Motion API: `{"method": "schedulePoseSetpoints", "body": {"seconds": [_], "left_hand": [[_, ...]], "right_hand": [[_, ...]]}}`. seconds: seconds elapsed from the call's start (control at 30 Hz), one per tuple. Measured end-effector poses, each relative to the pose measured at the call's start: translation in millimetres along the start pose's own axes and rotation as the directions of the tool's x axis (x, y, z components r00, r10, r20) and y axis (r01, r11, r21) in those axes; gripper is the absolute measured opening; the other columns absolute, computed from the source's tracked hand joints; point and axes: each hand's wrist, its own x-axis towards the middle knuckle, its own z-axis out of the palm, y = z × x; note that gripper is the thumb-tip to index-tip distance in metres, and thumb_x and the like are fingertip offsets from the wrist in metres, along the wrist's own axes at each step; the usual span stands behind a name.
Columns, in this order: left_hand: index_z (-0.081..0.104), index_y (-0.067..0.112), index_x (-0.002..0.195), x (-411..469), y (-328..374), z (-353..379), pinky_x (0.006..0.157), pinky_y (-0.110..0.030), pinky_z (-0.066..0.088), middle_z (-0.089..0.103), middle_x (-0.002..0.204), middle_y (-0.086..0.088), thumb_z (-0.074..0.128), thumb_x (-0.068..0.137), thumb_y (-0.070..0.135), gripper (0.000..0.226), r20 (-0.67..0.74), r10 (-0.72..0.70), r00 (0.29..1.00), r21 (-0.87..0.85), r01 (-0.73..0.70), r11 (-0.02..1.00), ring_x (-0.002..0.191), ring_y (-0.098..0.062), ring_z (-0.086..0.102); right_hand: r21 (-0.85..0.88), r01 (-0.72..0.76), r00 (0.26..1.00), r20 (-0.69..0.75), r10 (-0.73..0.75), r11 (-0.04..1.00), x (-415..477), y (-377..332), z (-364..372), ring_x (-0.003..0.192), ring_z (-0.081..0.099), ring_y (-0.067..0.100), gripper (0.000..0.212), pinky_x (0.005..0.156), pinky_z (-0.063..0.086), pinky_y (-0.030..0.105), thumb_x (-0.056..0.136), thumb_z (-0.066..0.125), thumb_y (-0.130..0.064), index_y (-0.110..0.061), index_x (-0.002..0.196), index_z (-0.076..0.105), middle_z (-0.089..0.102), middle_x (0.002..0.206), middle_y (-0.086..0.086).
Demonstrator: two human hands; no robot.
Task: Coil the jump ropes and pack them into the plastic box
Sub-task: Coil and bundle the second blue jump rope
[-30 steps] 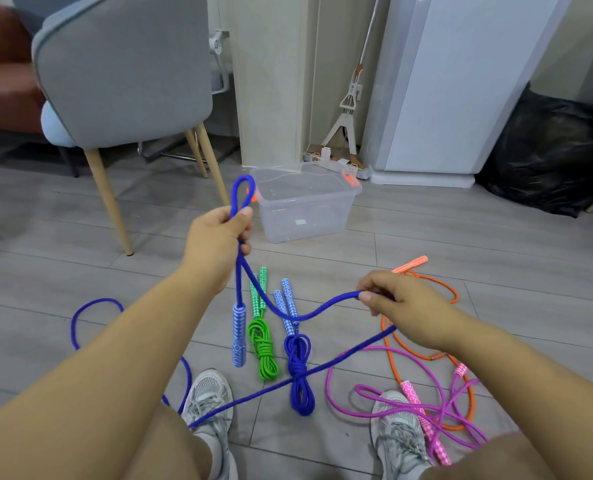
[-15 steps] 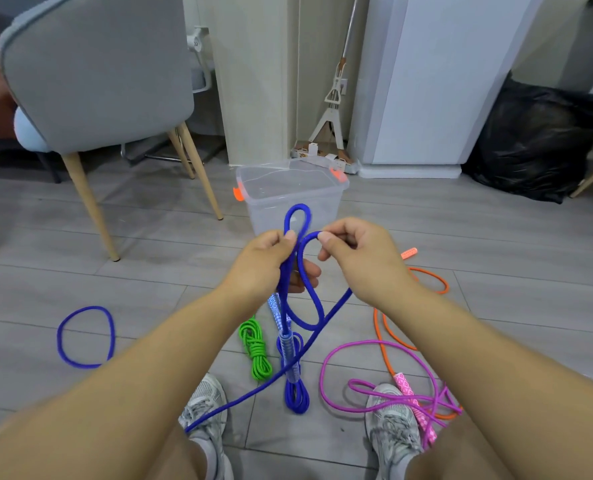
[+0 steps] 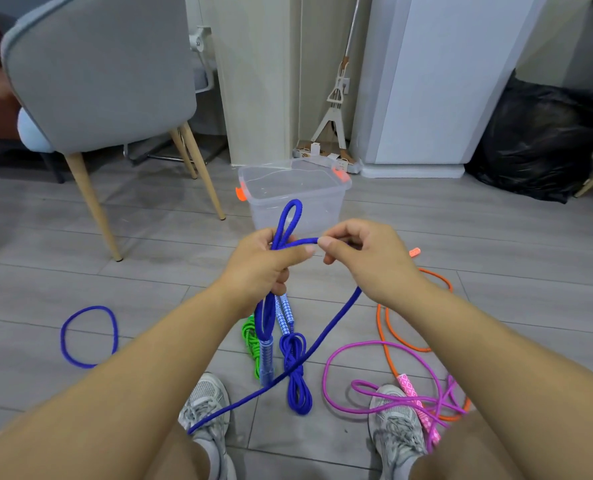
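— Since the frame before, the right grip (image 3: 364, 261) had pulled its strand of the blue rope (image 3: 289, 220) out of the drooping loop beside the left grip (image 3: 263, 268) and drawn it flat across the front. Did you read it so?

— Yes. The left grip was closed round the folded bundle, which stood upright, its top loop poking above the fist and a pale handle (image 3: 266, 355) hanging below. The right grip pinched the working strand between thumb and forefinger, just right of the bundle, almost touching the left thumb.

— So the crossing mattered most?

— I judged so. The bundle's axis ran vertical and the strand horizontal, meeting just under the top loop. From the pinch the slack dropped beneath the right wrist and trailed down-left toward the left shoe (image 3: 205, 403), so the right grip was the nearer one to carry the wrap round.

— And the plastic box (image 3: 322, 209)?

— Straight ahead beyond both grips, on the floor (image 3: 149, 271), with no rope visible inside. Whether it was lidded I could not tell. A green coil (image 3: 251, 337) and a blue coil (image 3: 296, 372) lay below the hands.
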Motion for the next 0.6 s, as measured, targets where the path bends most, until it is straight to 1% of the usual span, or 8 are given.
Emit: {"method": "schedulePoseSetpoints", "body": {"seconds": [0.07,0.1,0.27,0.33,0.4,0.47,0.53,0.6], "left_hand": [[0.050,0.013,0.082,0.6,0.8,-6.8,0.038,-0.018,0.024,0.032,0.051,0.002,0.061,0.081,-0.007,0.022,-0.009,0.010,1.000,0.059,-0.009,0.998,0.038,-0.008,0.026],[0.051,0.012,0.084,0.9,1.4,-10.0,0.038,-0.018,0.024,0.031,0.051,0.001,0.058,0.081,-0.010,0.023,-0.021,0.012,1.000,0.077,-0.011,0.997,0.037,-0.009,0.026],[0.053,0.011,0.081,-0.2,6.8,-25.1,0.038,-0.017,0.021,0.033,0.047,0.005,0.061,0.084,-0.003,0.017,-0.086,0.034,0.996,0.041,-0.030,0.999,0.037,-0.007,0.023],[0.052,0.012,0.079,0.7,10.6,-34.6,0.038,-0.015,0.019,0.031,0.045,0.007,0.057,0.087,-0.001,0.016,-0.144,0.045,0.989,-0.005,-0.046,0.999,0.036,-0.006,0.022],[0.048,0.014,0.076,1.4,14.8,-46.8,0.037,-0.013,0.017,0.028,0.045,0.008,0.052,0.091,0.001,0.019,-0.191,0.043,0.981,-0.083,-0.060,0.995,0.035,-0.004,0.020],[0.048,0.013,0.078,0.9,17.7,-57.1,0.037,-0.011,0.017,0.027,0.045,0.008,0.048,0.094,0.007,0.017,-0.205,0.024,0.978,-0.167,-0.059,0.984,0.035,-0.003,0.020],[0.050,0.011,0.081,-0.6,18.3,-60.1,0.037,-0.011,0.018,0.028,0.044,0.007,0.045,0.096,0.012,0.016,-0.194,0.005,0.981,-0.228,-0.050,0.972,0.035,-0.003,0.021],[0.051,0.010,0.081,-2.7,17.4,-54.8,0.036,-0.011,0.019,0.030,0.045,0.006,0.043,0.098,0.017,0.020,-0.166,0.000,0.986,-0.286,-0.048,0.957,0.034,-0.003,0.021]], "right_hand": [[0.010,-0.006,0.999,0.038,0.005,1.000,-2.8,2.1,-7.3,0.065,0.056,0.006,0.009,0.056,0.043,0.016,0.086,0.064,-0.023,-0.024,0.077,0.065,0.066,0.066,-0.004],[0.014,-0.004,0.999,0.051,0.003,1.000,-3.9,3.7,-10.5,0.064,0.058,0.007,0.009,0.058,0.044,0.019,0.085,0.066,-0.022,-0.024,0.076,0.065,0.067,0.067,-0.002],[-0.066,-0.016,0.993,0.114,0.024,0.998,-8.5,18.3,-27.5,0.069,0.062,0.014,0.010,0.076,0.053,0.038,0.082,0.069,-0.020,-0.027,0.076,0.066,0.067,0.074,0.005],[-0.125,-0.017,0.993,0.111,0.031,0.992,-10.4,24.5,-36.3,0.065,0.057,0.011,0.008,0.070,0.052,0.034,0.083,0.068,-0.022,-0.026,0.076,0.066,0.064,0.070,0.004],[-0.161,-0.031,0.995,0.093,0.046,0.987,-11.8,29.1,-46.2,0.057,0.048,0.006,0.008,0.060,0.044,0.019,0.086,0.065,-0.022,-0.020,0.078,0.067,0.056,0.067,0.006],[-0.152,-0.051,0.996,0.062,0.061,0.987,-11.9,32.4,-54.1,0.054,0.042,0.003,0.012,0.052,0.037,0.010,0.089,0.060,-0.020,-0.013,0.084,0.068,0.051,0.068,0.007],[-0.103,-0.071,0.997,0.022,0.074,0.992,-11.5,33.2,-54.6,0.050,0.045,-0.001,0.016,0.052,0.034,0.008,0.093,0.053,-0.017,-0.013,0.092,0.068,0.051,0.066,0.001],[-0.018,-0.068,0.998,-0.020,0.067,0.998,-10.0,31.7,-45.4,0.049,0.047,-0.006,0.020,0.055,0.033,0.013,0.095,0.049,-0.012,-0.017,0.101,0.067,0.051,0.063,-0.012]]}}
